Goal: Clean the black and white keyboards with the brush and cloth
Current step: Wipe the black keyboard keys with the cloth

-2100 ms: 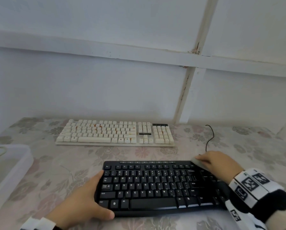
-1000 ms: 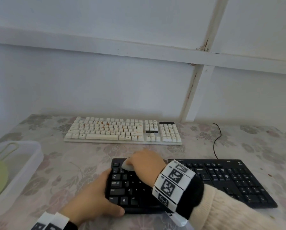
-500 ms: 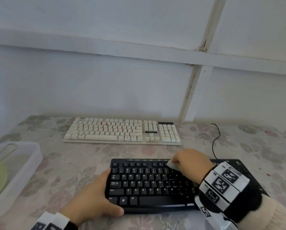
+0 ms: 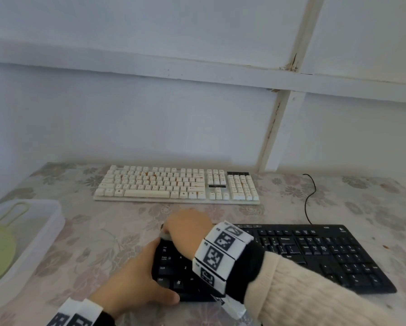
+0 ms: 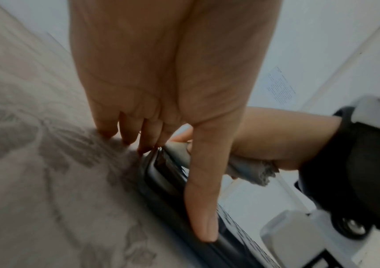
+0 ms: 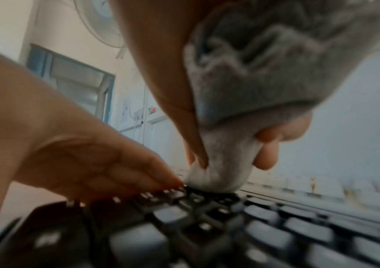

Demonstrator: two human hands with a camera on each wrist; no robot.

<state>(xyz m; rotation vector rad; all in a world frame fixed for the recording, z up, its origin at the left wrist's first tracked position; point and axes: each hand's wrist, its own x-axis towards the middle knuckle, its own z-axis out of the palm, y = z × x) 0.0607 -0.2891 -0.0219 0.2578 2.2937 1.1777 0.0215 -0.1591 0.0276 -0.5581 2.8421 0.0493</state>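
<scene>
Right hand (image 4: 187, 228) swept back left – clamps one cloth (image 6: 219, 174) on black keyboard (image 4: 314, 252); left hand (image 4: 136, 276) grips keyboard end – two keyboards.

Plain indoor room, home or office not told apart. Table (image 4: 338, 203) under a floral cover against a bare white wall (image 4: 150, 125) with peeling painted battens (image 4: 271, 130); wall fan (image 6: 97, 21), blue-framed window (image 6: 74, 79), wall sockets (image 6: 142, 113).
</scene>
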